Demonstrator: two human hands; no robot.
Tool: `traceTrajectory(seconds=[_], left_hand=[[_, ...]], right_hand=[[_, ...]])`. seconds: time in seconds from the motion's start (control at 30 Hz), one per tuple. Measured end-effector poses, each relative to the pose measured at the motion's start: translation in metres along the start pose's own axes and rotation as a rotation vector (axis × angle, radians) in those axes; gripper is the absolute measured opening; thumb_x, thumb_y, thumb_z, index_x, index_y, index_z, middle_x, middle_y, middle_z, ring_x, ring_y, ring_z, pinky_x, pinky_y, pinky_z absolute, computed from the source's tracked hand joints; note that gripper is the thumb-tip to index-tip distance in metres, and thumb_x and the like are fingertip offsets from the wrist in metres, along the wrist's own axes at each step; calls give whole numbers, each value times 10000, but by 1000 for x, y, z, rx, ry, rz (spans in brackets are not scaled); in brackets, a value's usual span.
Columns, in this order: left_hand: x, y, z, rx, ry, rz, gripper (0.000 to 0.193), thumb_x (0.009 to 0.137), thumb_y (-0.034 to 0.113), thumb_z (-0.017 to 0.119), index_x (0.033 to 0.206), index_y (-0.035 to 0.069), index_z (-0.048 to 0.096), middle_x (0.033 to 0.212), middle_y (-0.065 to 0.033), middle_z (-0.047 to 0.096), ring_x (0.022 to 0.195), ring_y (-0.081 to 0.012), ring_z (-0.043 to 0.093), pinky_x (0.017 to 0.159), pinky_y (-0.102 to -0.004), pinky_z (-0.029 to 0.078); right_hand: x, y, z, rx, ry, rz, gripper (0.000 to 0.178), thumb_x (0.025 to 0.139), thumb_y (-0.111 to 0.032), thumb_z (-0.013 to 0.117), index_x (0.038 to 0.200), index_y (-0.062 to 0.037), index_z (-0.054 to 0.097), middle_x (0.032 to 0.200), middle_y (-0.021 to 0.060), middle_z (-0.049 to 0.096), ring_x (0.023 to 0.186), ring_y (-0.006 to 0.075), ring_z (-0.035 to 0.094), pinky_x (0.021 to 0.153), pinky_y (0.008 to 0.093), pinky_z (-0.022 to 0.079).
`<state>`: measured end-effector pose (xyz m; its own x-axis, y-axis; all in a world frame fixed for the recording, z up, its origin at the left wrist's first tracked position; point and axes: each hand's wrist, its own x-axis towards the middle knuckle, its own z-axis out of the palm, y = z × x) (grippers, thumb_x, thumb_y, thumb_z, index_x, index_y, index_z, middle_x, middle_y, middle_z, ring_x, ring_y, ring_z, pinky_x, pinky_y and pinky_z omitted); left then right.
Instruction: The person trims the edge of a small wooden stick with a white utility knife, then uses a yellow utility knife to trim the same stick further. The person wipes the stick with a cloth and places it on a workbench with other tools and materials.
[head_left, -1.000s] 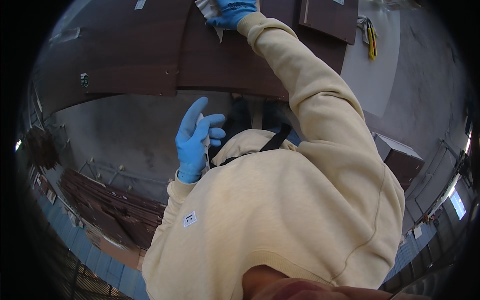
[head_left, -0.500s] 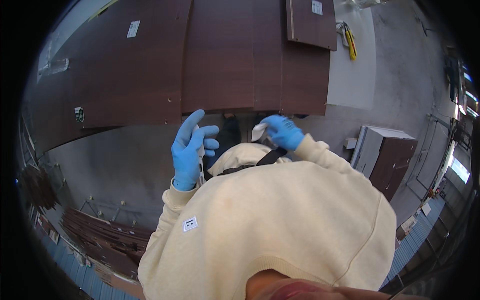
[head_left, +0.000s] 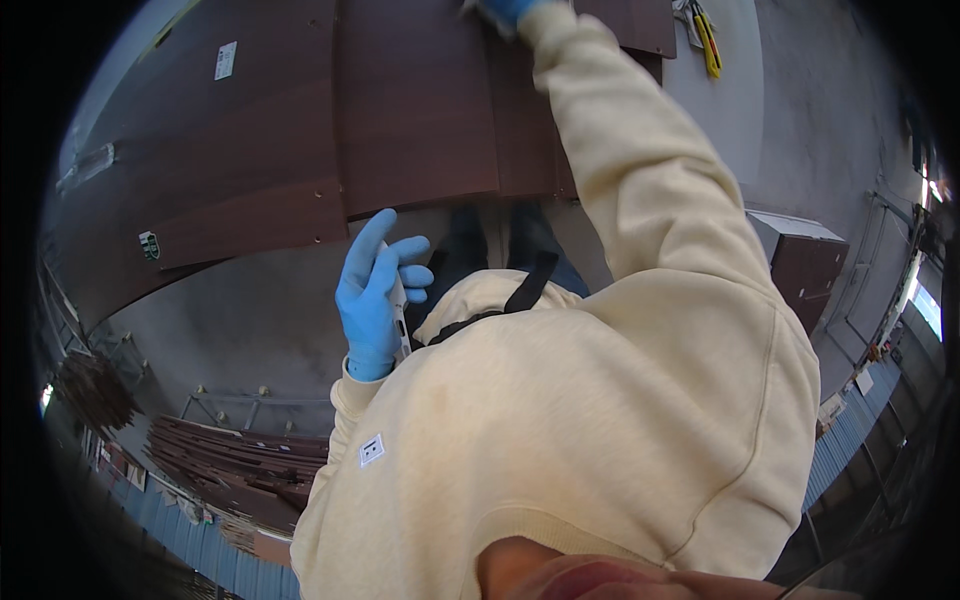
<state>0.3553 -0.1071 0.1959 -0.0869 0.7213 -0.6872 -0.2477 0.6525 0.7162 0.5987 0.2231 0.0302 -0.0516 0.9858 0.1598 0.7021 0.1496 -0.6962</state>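
My left hand [head_left: 372,300], in a blue glove, is closed around a slim white phone-like device [head_left: 401,312], seen edge-on in front of my chest. Its index finger points up and away. At the top edge of the head view my right hand [head_left: 512,10], gloved in blue as well, reaches far out over the dark brown panels [head_left: 415,110]. It is blurred and partly cut off. A pale edge of the white cloth [head_left: 468,8] shows beside its fingers. Whether the cloth presses on the panel I cannot tell.
A yellow utility knife [head_left: 707,45] lies on a pale board [head_left: 735,120] at far right. Clear plastic film [head_left: 90,165] lies at far left. Right of me stands a brown and grey box-like unit [head_left: 805,262]; stacked brown boards [head_left: 235,460] are at lower left.
My right hand has swung from near my waist far forward over the panels, arm stretched out. My left hand has hardly moved. The view has shifted slightly.
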Motion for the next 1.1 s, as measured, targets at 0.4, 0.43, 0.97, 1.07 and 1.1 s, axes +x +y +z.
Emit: traceTrajectory(seconds=[0.4, 0.43, 0.97, 1.07, 1.1], left_hand=[[28, 13, 35, 70, -157, 50, 425, 1104, 145, 532, 1522, 78, 567, 1162, -148, 783, 811, -117, 733, 671, -232, 572], [28, 12, 38, 82, -157, 54, 424, 1105, 145, 533, 1522, 78, 567, 1163, -148, 784, 810, -117, 734, 671, -231, 574], [26, 8, 47, 109, -258, 31, 422, 1107, 144, 526, 1522, 82, 567, 1186, -134, 779, 810, -109, 716, 687, -247, 566], [25, 5, 44, 124, -257, 31, 425, 1109, 142, 514, 1525, 72, 562, 1198, -137, 775, 795, -97, 700, 683, -244, 557], [24, 6, 44, 117, -266, 24, 424, 1110, 143, 512, 1525, 72, 562, 1198, -138, 775, 793, -96, 699, 682, -244, 557]], right_hand=[[-265, -5, -150, 477, -396, 203, 367, 907, -30, 604, 1245, -63, 742, 1187, 150, 761, 1095, 279, 724, 973, 392, 574], [-240, 10, -154, 497, -254, 99, 403, 910, 0, 596, 1283, -63, 735, 1189, 111, 768, 1066, 241, 724, 959, 363, 580], [-389, 41, -176, -158, -909, 129, 273, 963, -197, 608, 1200, -105, 706, 1132, 179, 716, 1056, 415, 678, 915, 518, 551], [-362, 35, -209, -337, -772, 378, 288, 951, -203, 650, 1216, -105, 705, 1135, 143, 736, 1038, 389, 699, 921, 500, 563], [-350, 21, -207, -259, -518, 251, 274, 934, -186, 672, 1192, -103, 707, 1121, 139, 741, 1014, 383, 709, 896, 488, 577]])
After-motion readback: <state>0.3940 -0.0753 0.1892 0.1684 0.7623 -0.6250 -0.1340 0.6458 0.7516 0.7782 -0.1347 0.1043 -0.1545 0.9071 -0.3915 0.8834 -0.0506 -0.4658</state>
